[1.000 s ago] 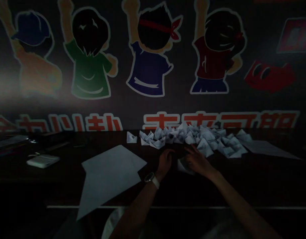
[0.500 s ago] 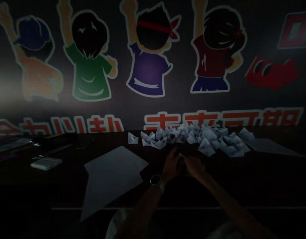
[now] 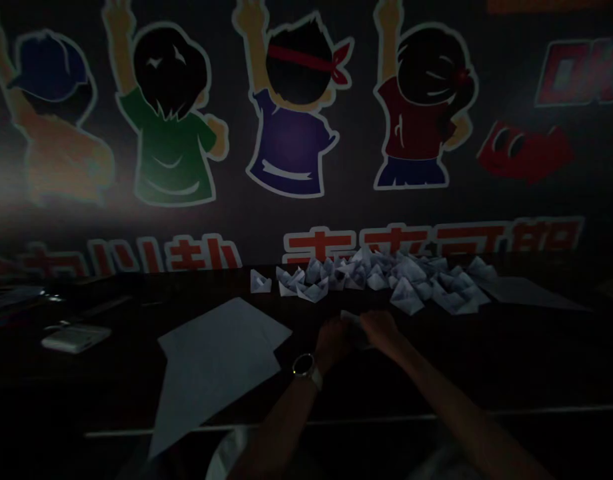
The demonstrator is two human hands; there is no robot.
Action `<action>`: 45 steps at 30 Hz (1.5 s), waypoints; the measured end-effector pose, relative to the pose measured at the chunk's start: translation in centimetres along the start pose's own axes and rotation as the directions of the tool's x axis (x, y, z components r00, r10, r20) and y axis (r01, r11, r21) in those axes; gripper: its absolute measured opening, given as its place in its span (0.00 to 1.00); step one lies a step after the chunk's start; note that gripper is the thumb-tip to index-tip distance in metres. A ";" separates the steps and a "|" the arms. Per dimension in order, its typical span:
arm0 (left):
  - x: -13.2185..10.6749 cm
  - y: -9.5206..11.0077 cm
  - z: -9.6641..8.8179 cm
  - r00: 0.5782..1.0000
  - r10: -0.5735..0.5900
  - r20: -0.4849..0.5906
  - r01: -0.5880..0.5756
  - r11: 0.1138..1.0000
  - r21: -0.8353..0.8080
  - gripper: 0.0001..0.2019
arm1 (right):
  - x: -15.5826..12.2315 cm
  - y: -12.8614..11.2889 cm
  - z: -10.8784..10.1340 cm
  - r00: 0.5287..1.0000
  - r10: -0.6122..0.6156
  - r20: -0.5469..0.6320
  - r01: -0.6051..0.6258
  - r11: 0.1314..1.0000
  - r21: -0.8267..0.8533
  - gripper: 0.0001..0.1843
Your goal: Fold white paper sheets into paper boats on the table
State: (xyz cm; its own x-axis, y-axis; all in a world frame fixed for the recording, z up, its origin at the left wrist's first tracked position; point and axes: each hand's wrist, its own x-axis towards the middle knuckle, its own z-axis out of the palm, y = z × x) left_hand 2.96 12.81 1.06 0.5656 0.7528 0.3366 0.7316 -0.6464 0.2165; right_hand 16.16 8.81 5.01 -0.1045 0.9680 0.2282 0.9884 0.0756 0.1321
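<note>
Between my two hands is a small piece of folded white paper (image 3: 356, 323), mostly covered by the fingers. My left hand (image 3: 335, 340), with a watch (image 3: 303, 365) on its wrist, closes on the paper's left side. On the other side my right hand (image 3: 381, 329) grips it, fingers curled. Just beyond both hands lies a heap of folded paper boats (image 3: 409, 273), with one boat (image 3: 260, 282) apart at its left end. Sheets of white paper (image 3: 219, 370) rest to the left of my hands. The dim light hides finger detail.
A dark table (image 3: 526, 360) carries everything. At left sits a small white box-like device (image 3: 76, 338), with dark items and papers (image 3: 16, 298) behind it. Another paper sheet (image 3: 534, 293) lies right of the heap. A wall with painted cartoon figures (image 3: 291, 143) rises behind the table.
The left hand's raised fingers have curled down round the paper, and more of the paper shows between the hands. The view has shifted slightly to the right.
</note>
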 end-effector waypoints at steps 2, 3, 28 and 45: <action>-0.1 0.0 0.0 1.000 0.007 -0.005 -0.007 1.000 -0.004 0.13 | -0.1 0.2 0.0 1.000 0.015 0.007 -0.015 1.000 -0.005 0.08; -0.1 0.1 0.0 1.000 0.008 -0.006 -0.008 1.000 -0.004 0.13 | -0.2 0.3 0.0 1.000 0.016 0.009 -0.016 1.000 -0.007 0.08; -0.3 -0.4 -0.2 0.984 -0.162 -0.077 0.155 0.983 -0.095 0.14 | -1.9 4.1 3.7 0.818 0.035 -0.574 0.322 0.800 0.506 0.12; -0.5 1.1 -0.8 0.975 -0.059 -0.215 -0.002 0.962 -0.272 0.27 | -2.0 5.3 5.4 0.942 0.073 -0.327 0.127 0.827 0.548 0.26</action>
State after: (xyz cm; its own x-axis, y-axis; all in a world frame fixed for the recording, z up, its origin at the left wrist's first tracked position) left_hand 3.17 11.58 1.88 0.4267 0.7454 0.5122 0.5995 -0.6571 0.4569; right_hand 22.26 8.55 0.00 -0.0629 0.8391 0.5404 0.8648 0.3161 -0.3901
